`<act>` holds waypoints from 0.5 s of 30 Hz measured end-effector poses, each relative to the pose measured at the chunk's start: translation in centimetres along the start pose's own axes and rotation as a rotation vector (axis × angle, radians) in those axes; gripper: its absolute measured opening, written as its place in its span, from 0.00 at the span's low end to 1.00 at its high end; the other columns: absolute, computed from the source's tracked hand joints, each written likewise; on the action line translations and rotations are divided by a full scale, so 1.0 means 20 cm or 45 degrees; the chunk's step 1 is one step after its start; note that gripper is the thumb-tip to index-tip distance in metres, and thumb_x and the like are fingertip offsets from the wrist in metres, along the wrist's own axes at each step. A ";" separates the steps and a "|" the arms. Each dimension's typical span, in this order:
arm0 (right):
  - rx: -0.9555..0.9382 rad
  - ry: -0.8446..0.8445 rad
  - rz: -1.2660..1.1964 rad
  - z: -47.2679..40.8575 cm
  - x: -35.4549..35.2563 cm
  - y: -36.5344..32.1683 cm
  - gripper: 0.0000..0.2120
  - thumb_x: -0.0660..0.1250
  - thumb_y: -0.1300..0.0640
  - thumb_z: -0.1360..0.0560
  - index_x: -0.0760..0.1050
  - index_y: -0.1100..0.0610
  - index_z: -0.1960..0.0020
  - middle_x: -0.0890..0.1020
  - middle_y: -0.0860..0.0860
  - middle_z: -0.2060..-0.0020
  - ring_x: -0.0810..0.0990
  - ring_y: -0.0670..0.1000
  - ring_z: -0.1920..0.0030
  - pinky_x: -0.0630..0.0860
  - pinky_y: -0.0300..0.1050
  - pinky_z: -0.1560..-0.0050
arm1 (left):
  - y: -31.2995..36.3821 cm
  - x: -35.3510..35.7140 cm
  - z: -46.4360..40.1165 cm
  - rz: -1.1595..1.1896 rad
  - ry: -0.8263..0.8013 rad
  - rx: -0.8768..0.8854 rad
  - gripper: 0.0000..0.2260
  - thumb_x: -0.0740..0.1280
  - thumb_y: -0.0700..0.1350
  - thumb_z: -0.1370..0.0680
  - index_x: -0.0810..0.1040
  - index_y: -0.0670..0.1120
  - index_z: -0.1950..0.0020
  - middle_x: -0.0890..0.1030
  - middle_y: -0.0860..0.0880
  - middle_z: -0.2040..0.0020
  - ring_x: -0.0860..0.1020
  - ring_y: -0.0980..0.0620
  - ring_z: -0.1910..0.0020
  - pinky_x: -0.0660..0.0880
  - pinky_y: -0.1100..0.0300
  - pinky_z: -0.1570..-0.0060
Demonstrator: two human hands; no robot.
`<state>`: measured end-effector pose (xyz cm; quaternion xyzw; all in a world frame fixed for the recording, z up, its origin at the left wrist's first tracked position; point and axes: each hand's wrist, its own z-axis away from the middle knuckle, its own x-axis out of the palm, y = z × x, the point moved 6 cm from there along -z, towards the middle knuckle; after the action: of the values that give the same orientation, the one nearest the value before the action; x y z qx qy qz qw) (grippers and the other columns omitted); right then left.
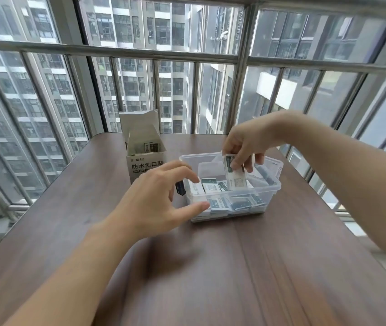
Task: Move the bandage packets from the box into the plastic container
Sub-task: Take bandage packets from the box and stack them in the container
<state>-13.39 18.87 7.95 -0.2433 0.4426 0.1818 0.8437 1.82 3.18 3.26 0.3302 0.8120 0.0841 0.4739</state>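
Head view: bandage packets going into plastic container (230, 208), mid-table.
Right hand (246, 143) pinches packets (234, 172) upright over the container; best lowered flat onto those inside. Left hand (161, 196), fingers spread, steadies its near-left corner. Box (144, 158) behind holds more.

A dark brown wood-grain table (246, 267) fills the lower field, its far edge set near a wall of floor-height glass window panels (159, 29). A grey metal railing with vertical bars (196, 100) runs in front of the glass. Grey high-rise apartment blocks (135, 90) stand outside. Diffuse daylight enters through the glass.
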 end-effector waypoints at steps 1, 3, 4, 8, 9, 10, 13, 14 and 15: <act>0.005 -0.030 0.001 -0.02 0.02 0.00 0.03 0.70 0.61 0.21 0.82 0.56 0.50 0.88 0.50 0.60 0.85 0.48 0.61 0.78 0.40 0.64 | 0.00 0.00 0.00 -0.008 -0.013 0.001 0.18 0.70 0.67 0.31 0.79 0.58 0.48 0.78 0.62 0.46 0.73 0.55 0.69 0.75 0.57 0.63; 0.010 -0.076 -0.002 -0.04 0.06 0.00 0.04 0.69 0.62 0.20 0.82 0.56 0.52 0.87 0.50 0.61 0.85 0.48 0.60 0.79 0.40 0.64 | -0.01 0.02 0.00 -0.023 -0.042 0.004 0.18 0.71 0.67 0.31 0.79 0.58 0.48 0.78 0.63 0.45 0.73 0.55 0.68 0.76 0.57 0.62; 0.010 -0.084 0.007 -0.05 0.07 0.00 0.04 0.70 0.61 0.21 0.82 0.55 0.53 0.87 0.50 0.61 0.85 0.48 0.60 0.79 0.40 0.63 | -0.01 0.02 0.00 -0.025 -0.048 0.003 0.18 0.71 0.66 0.31 0.79 0.59 0.47 0.78 0.63 0.45 0.73 0.55 0.68 0.76 0.56 0.62; 0.016 -0.006 0.037 -0.05 0.12 -0.01 0.02 0.72 0.59 0.22 0.82 0.57 0.50 0.87 0.52 0.58 0.85 0.48 0.61 0.79 0.39 0.63 | -0.02 0.02 0.00 -0.012 -0.051 -0.001 0.18 0.71 0.66 0.31 0.78 0.59 0.46 0.78 0.62 0.44 0.73 0.56 0.67 0.76 0.55 0.62; 0.015 0.026 0.076 -0.05 0.13 -0.01 0.05 0.73 0.58 0.23 0.82 0.57 0.48 0.87 0.53 0.57 0.85 0.47 0.63 0.79 0.38 0.64 | -0.02 0.02 0.00 -0.016 -0.052 0.002 0.18 0.71 0.66 0.30 0.78 0.58 0.45 0.78 0.62 0.44 0.73 0.57 0.67 0.76 0.55 0.62; 0.019 0.055 0.123 -0.05 0.13 0.00 0.07 0.74 0.57 0.23 0.82 0.57 0.46 0.87 0.53 0.57 0.84 0.45 0.65 0.78 0.37 0.65 | -0.02 0.02 0.00 -0.020 -0.053 0.005 0.19 0.71 0.66 0.30 0.78 0.58 0.45 0.78 0.62 0.44 0.73 0.57 0.67 0.76 0.55 0.62; 0.035 0.126 0.247 -0.03 0.15 0.00 0.09 0.75 0.54 0.24 0.81 0.52 0.45 0.87 0.50 0.61 0.84 0.43 0.70 0.77 0.39 0.66 | -0.02 0.03 0.00 -0.026 -0.057 0.009 0.18 0.71 0.65 0.30 0.78 0.58 0.45 0.77 0.63 0.44 0.73 0.57 0.67 0.77 0.54 0.62; 0.038 0.136 0.271 -0.02 0.15 0.00 0.10 0.75 0.54 0.24 0.81 0.52 0.44 0.87 0.49 0.61 0.84 0.43 0.69 0.77 0.39 0.66 | -0.02 0.03 0.00 -0.023 -0.058 0.008 0.18 0.71 0.65 0.30 0.79 0.58 0.46 0.77 0.63 0.44 0.73 0.57 0.67 0.77 0.54 0.62; 0.039 0.136 0.282 -0.02 0.16 0.00 0.11 0.75 0.54 0.24 0.81 0.52 0.43 0.87 0.50 0.61 0.85 0.44 0.68 0.77 0.40 0.66 | -0.03 0.03 0.00 -0.021 -0.061 0.007 0.18 0.71 0.66 0.30 0.79 0.58 0.46 0.77 0.63 0.44 0.73 0.56 0.67 0.77 0.54 0.62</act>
<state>-11.93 18.83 5.10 -0.1895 0.5139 0.2539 0.7972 1.38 3.17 2.60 0.3266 0.8035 0.0698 0.4928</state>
